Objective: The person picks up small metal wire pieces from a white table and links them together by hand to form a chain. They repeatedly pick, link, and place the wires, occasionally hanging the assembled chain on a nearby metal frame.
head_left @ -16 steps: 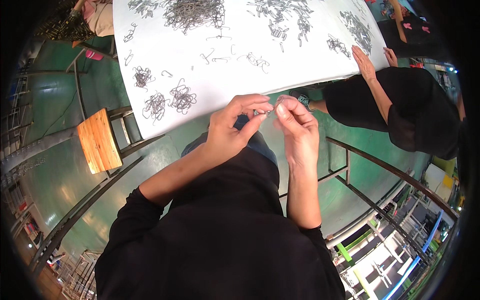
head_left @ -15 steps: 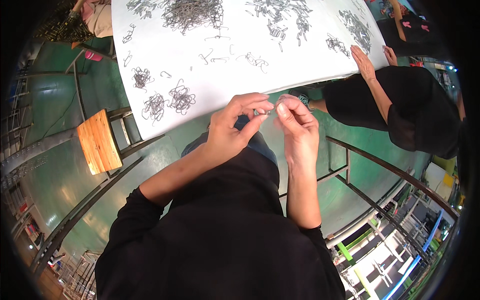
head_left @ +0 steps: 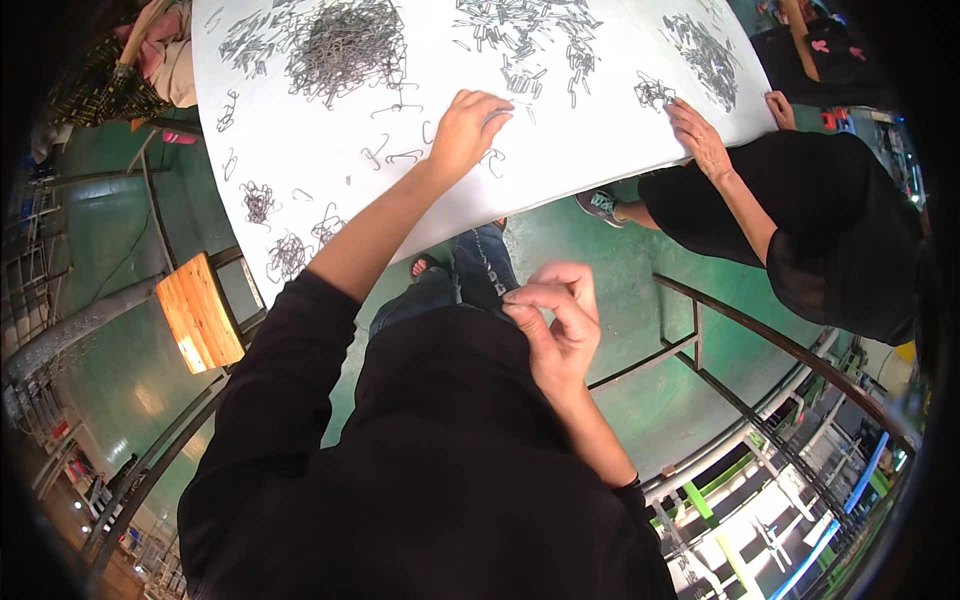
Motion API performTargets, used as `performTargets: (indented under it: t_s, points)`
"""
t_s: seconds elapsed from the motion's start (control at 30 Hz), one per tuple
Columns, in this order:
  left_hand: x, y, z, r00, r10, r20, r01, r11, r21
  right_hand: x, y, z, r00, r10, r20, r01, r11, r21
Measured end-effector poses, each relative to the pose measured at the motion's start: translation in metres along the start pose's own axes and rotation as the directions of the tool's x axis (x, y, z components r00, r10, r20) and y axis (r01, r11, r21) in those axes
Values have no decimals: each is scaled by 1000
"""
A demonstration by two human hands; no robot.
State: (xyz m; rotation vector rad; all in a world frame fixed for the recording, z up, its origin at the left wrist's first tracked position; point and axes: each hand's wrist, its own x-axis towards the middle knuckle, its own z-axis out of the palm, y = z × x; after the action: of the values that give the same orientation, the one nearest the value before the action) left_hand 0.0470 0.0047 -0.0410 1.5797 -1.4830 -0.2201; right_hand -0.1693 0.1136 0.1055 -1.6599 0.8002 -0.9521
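My left hand (head_left: 468,135) reaches out over the white tabletop (head_left: 330,165), thumb and fingertips close together beside a few small metal pieces; whatever sits between the tips is too small to make out. Over my lap, nearer my body, my right hand (head_left: 562,330) is closed in a pinch, its contents hidden. Bent wire hooks (head_left: 404,157) lie scattered near my left wrist. Beyond it are a big heap of wire hooks (head_left: 345,50) and a spread of short metal tubes or strips (head_left: 525,40). Smaller wire piles (head_left: 287,258) sit at the table's near left corner, partly behind my forearm.
A co-worker's hand (head_left: 702,140) rests at the table's right edge, near a small wire pile (head_left: 653,92) and more metal strips (head_left: 703,58). Another person sits at the far left. A wooden stool (head_left: 200,312) stands left; a dark metal rail (head_left: 780,345) runs at right.
My hands, which met in front of me, have parted. The left has reached forward over the table; the right has drawn back toward my lap. The co-worker's hand has moved left toward the small wire pile.
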Motion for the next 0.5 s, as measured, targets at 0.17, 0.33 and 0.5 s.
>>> performTargets:
  t_s: [0.17, 0.33, 0.5]
  points:
    - [27, -27, 44, 990, 78, 118, -101, 973, 208, 4, 4, -4, 997, 17, 81, -16, 1000, -13]
    - [39, -33, 34, 971, 97, 220, -178, 905, 387, 10, 8, 4, 996, 10, 93, -7, 1000, -30]
    - [7, 1, -30, 864, -492, 108, 501, 861, -89, 11, 13, 14, 998, 46, 37, -44, 999, -31]
